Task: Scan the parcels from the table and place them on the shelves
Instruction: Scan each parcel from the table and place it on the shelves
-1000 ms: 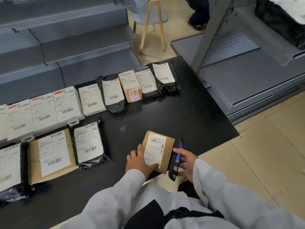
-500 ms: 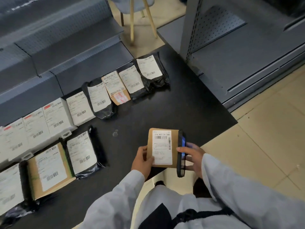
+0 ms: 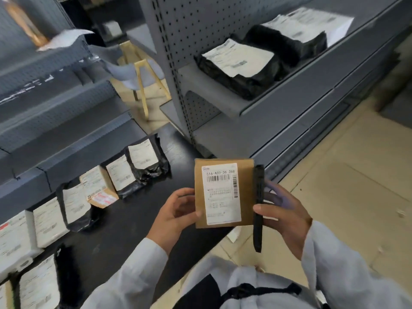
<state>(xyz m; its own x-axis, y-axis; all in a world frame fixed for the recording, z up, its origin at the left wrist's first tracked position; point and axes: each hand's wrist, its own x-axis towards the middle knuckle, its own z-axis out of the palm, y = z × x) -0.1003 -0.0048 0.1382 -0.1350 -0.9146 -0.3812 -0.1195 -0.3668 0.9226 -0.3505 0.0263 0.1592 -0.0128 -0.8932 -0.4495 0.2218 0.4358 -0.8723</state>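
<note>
Head view: black parcels [image 3: 240, 70] on grey shelf [image 3: 223, 103].

Brown cardboard parcel [image 3: 223, 192] is up off the bench, label facing up, white sticker reading 516-A03-36 368 with barcodes. More parcels [image 3: 120, 175], black poly bags and small boxes, sit in rows along the bench's far edge. Two black bagged ones [image 3: 240, 70] already lie on the grey shelf [image 3: 278, 99].
</note>
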